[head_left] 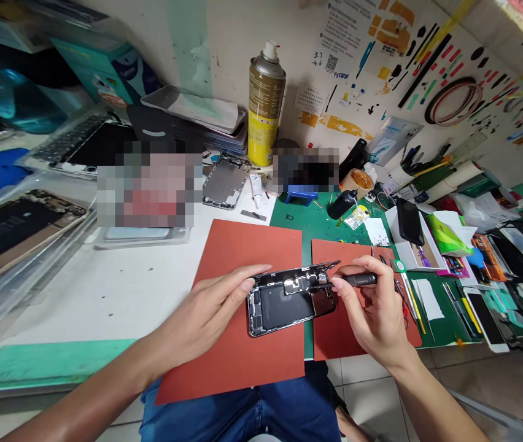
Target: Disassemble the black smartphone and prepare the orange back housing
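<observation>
Opened phone lying between hands, over red mat. Left hand pinching phone's upper left corner, fingers nearly closed. Right hand, fingers curled, gripping black screwdriver at phone's right end.

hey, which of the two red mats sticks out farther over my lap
The left mat, the one under your left hand: its near edge lies over your jeans, while the right mat stops around the green mat's edge.

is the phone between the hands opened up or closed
Open: the phone has its screen raised along one edge, exposing the battery and inner parts.
</observation>
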The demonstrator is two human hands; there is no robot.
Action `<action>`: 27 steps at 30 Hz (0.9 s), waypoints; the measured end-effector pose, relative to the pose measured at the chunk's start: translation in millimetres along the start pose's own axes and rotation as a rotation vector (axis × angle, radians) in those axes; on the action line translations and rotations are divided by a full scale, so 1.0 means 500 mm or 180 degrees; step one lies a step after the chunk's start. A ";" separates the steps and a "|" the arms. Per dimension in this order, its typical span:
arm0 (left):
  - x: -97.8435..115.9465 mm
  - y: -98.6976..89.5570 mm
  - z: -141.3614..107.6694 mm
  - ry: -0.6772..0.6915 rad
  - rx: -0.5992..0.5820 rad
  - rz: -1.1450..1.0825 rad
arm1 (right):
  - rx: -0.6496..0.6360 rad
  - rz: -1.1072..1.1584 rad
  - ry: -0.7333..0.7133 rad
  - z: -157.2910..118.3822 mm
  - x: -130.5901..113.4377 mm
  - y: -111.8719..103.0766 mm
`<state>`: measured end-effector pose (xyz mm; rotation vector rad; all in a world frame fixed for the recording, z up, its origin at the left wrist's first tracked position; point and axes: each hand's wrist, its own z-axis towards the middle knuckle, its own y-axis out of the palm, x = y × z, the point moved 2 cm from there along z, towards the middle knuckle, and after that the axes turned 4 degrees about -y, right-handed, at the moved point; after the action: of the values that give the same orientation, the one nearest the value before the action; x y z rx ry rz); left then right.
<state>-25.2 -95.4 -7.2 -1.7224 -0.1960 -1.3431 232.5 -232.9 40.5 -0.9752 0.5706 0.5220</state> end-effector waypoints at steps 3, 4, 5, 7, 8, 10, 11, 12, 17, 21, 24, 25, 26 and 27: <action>0.004 -0.001 0.001 -0.0024 0.0010 0.0035 | -0.0090 -0.0057 -0.0206 0.007 -0.009 -0.004; 0.005 -0.001 0.001 -0.0031 0.0019 0.0038 | -0.0146 -0.0077 -0.0300 0.011 -0.013 -0.006; 0.006 -0.001 0.002 -0.0032 0.0022 0.0031 | -0.0217 -0.0100 -0.0390 0.015 -0.019 -0.008; 0.008 -0.001 0.003 -0.0015 0.0030 0.0001 | -0.0398 -0.0197 -0.0515 0.024 -0.029 -0.012; 0.008 -0.001 0.004 -0.0004 0.0035 -0.0013 | -0.0479 -0.0300 -0.0550 0.029 -0.033 -0.014; 0.008 0.000 0.004 0.0004 0.0027 -0.0028 | -0.0538 -0.0619 -0.0615 0.038 -0.038 -0.017; 0.008 0.000 0.004 -0.0002 0.0022 -0.0032 | -0.0531 -0.0782 -0.0646 0.042 -0.040 -0.018; 0.008 0.000 0.004 -0.0005 0.0020 -0.0039 | -0.0520 -0.0907 -0.0677 0.046 -0.041 -0.020; 0.008 0.000 0.003 0.0038 0.0011 -0.0100 | -0.0897 -0.0937 -0.0745 0.059 -0.049 -0.024; 0.007 0.001 0.004 0.0065 -0.0013 -0.0105 | -0.0823 -0.1071 -0.0813 0.066 -0.056 -0.030; 0.006 0.001 0.003 0.0069 -0.0021 -0.0113 | -0.0948 -0.0963 -0.0925 0.067 -0.060 -0.029; 0.006 0.001 0.002 0.0067 -0.0020 -0.0118 | -0.1013 -0.0918 -0.0928 0.067 -0.061 -0.029; 0.006 0.001 0.001 0.0066 -0.0017 -0.0123 | -0.1026 -0.0901 -0.0909 0.067 -0.061 -0.029; 0.006 0.001 0.001 0.0060 -0.0022 -0.0128 | -0.0976 -0.0911 -0.0882 0.066 -0.061 -0.029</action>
<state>-23.3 -96.7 -5.2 -1.7191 -0.2167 -1.3901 226.2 -215.4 83.9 -1.2276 0.0983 0.4843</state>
